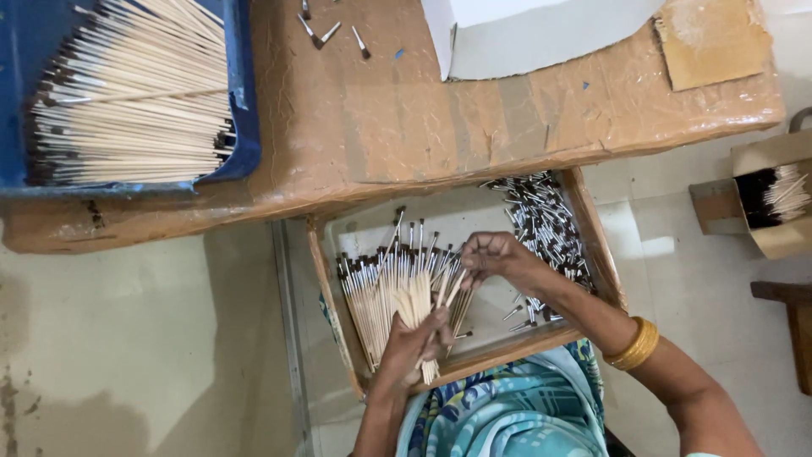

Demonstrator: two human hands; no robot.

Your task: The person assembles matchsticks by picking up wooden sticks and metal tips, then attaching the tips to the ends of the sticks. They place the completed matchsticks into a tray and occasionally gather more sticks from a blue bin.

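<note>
Wooden brush sticks (pixel 397 296) fanned, left hand (pixel 414 347) hiding lower ends

Left hand (pixel 412 345) curled shut, fingers clenched — right hand (pixel 493 256) pinching, wrist bent.

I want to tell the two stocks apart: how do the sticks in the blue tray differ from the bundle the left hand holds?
The sticks in the blue tray lie flat on the table, untouched; the bundle is fanned out, gripped by the left hand. The bundle's sticks carry silvery metal ends; the tray sticks show dark ends. Both are pale, thin wooden sticks.
</note>
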